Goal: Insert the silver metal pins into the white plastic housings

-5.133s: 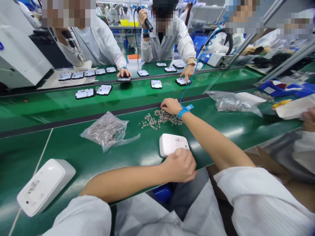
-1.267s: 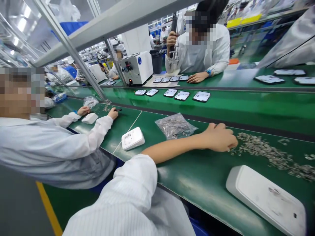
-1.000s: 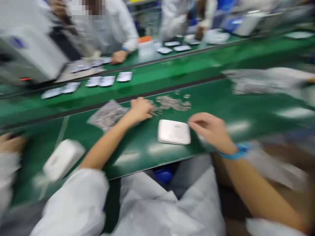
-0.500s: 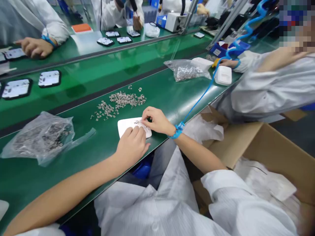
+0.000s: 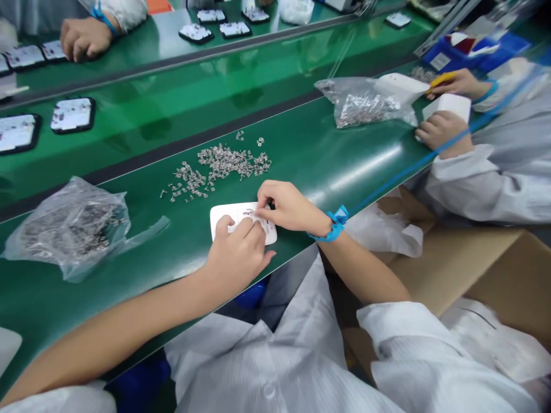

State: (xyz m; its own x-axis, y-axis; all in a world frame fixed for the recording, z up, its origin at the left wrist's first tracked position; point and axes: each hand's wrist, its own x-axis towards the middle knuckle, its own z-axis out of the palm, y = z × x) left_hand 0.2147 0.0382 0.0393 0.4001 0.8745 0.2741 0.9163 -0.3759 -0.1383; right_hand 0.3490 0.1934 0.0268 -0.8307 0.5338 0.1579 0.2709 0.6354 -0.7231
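A white plastic cover (image 5: 218, 213) with rounded corners lies on the green bench, small metal parts showing on its face. My left hand (image 5: 239, 252) bends over its near side, fingertips pressed on it and thumb sticking out to the right. Thumb and forefinger of my right hand (image 5: 284, 205) pinch at the cover's upper right, closed on what looks like a small metal clip; the fingertips partly hide it. A blue strap (image 5: 331, 225) circles my right wrist. Just beyond the cover spreads a loose pile of small metal clips (image 5: 226, 162).
A clear bag of metal parts (image 5: 73, 229) lies left, another bag (image 5: 361, 109) farther right. At right, a co-worker's hands (image 5: 447, 135) hold a white housing and a yellow-handled tool. Black-edged trays (image 5: 73, 115) sit across the bench. A cardboard box (image 5: 465, 264) stands below the edge.
The view has tilted down and shifted. My left forefinger has lifted apart from the other fingers; my right hand keeps its pinch on the cover. The co-worker's nearer hand now grips the white housing.
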